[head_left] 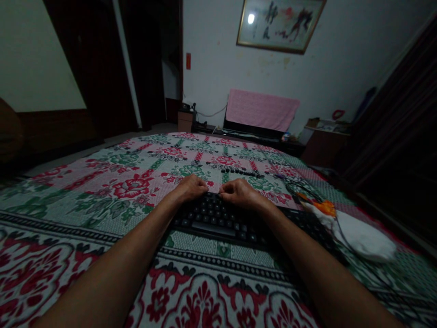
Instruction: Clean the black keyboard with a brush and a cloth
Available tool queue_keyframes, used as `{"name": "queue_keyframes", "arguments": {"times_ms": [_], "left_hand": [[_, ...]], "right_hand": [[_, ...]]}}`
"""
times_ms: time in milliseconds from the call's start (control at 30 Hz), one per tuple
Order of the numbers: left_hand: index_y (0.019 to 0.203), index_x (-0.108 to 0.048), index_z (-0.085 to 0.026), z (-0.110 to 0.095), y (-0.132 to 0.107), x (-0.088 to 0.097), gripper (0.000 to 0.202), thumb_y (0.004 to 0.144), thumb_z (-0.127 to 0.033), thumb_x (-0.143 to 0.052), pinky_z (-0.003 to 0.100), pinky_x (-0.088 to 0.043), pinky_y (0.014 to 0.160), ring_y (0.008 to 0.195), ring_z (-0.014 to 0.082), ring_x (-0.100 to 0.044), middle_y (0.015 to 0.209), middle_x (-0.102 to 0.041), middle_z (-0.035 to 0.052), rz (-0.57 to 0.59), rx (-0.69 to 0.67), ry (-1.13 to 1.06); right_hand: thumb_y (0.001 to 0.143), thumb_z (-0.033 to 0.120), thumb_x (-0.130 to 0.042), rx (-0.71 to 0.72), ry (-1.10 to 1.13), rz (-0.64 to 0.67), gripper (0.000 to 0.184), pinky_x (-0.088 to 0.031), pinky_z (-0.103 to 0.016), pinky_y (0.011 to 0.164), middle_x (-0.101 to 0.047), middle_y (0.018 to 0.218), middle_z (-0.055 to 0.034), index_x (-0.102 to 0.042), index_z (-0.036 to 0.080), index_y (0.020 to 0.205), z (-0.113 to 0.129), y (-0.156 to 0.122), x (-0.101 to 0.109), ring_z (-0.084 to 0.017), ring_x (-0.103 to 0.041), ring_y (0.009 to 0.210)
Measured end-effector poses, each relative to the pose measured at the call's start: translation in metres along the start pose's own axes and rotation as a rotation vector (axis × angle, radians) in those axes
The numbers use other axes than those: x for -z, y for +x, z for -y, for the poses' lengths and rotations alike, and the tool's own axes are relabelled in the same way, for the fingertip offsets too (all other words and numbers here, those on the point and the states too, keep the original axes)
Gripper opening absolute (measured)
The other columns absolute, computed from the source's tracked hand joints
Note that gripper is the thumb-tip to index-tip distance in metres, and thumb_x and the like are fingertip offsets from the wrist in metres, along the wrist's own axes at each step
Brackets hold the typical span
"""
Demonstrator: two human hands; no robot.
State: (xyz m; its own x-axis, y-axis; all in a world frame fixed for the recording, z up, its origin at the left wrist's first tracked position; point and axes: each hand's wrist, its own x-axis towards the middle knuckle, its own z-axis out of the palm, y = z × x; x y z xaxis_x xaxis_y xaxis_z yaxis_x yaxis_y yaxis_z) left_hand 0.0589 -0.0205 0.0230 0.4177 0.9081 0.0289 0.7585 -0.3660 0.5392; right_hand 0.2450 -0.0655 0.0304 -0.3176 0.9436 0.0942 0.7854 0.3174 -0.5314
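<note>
Forearms (109,269), bare, two. Keyboard (211,215), black, one: on patterned bedspread (201,296), long axis left to right, lying just on the near side of both hands. Left hand (193,186), right hand (240,193): curled at its far edge, similarly near; whether pinching anything, cannot tell. Beyond: small black pieces (241,172), in a row.

Keyboard (213,213), one, centre of frame, on bedspread (102,191). Left hand (192,187) and right hand (239,192), side by side at the keyboard's far edge. Keycaps (241,172), one row, on bedspread behind right hand. Towel (262,110), beyond bedspread, right of upper centre. Framed picture (280,23), upper right, on wall (211,50) above towel. Cabinet (324,148), right of towel.
</note>
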Motion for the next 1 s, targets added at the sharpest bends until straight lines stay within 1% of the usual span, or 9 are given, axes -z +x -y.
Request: {"name": "queue_keyframes", "arguments": {"times_ms": [233,433,600,800,1000], "left_hand": [[0.058,-0.064,-0.016,-0.004,-0.003,0.003,0.023,0.069,-0.029,-0.049,0.023,-0.026,0.05,0.053,0.0114,-0.044,0.045,-0.042,-0.003,-0.003,0.01,0.013],[0.061,-0.065,-0.015,-0.001,0.0,0.001,0.024,0.069,-0.03,-0.048,0.023,-0.026,0.05,0.054,0.0116,-0.045,0.047,-0.044,-0.0029,-0.002,-0.004,0.024],[0.06,-0.065,-0.015,0.0,0.001,0.0,0.024,0.069,-0.03,-0.048,0.023,-0.026,0.05,0.054,0.0112,-0.045,0.047,-0.043,-0.0033,0.002,-0.012,0.024],[0.059,-0.065,-0.015,-0.002,-0.001,0.001,0.024,0.069,-0.029,-0.049,0.023,-0.027,0.05,0.053,0.0113,-0.045,0.046,-0.044,-0.003,-0.006,0.005,0.028],[0.065,-0.069,-0.015,0.002,0.003,-0.003,0.025,0.068,-0.028,-0.048,0.023,-0.028,0.051,0.057,0.0124,-0.049,0.052,-0.053,-0.0014,-0.014,-0.022,0.031]], "right_hand": [[0.071,0.021,-0.05,0.06,-0.07,-0.009,0.016,-0.028,-0.018,0.05,-0.049,0.054,0.0037,-0.064,0.013,0.066,-0.002,0.001,-0.002,-0.007,-0.042,0.053],[0.072,0.021,-0.052,0.084,-0.116,-0.009,0.017,-0.029,-0.018,0.051,-0.055,0.057,0.0022,-0.066,0.013,0.07,-0.004,0.002,-0.003,-0.008,-0.047,0.056],[0.071,0.018,-0.051,0.065,-0.145,-0.007,0.018,-0.03,-0.018,0.052,-0.057,0.057,0.0014,-0.068,0.013,0.071,0.002,0.002,-0.002,-0.008,-0.049,0.056],[0.07,0.018,-0.053,0.019,-0.193,-0.017,0.017,-0.032,-0.019,0.053,-0.061,0.058,-0.0001,-0.07,0.015,0.071,0.006,0.004,-0.003,-0.01,-0.052,0.058],[0.069,0.015,-0.055,-0.042,-0.22,-0.01,0.016,-0.033,-0.02,0.052,-0.063,0.058,-0.0025,-0.07,0.013,0.067,0.009,0.007,-0.005,-0.011,-0.054,0.057]]}}
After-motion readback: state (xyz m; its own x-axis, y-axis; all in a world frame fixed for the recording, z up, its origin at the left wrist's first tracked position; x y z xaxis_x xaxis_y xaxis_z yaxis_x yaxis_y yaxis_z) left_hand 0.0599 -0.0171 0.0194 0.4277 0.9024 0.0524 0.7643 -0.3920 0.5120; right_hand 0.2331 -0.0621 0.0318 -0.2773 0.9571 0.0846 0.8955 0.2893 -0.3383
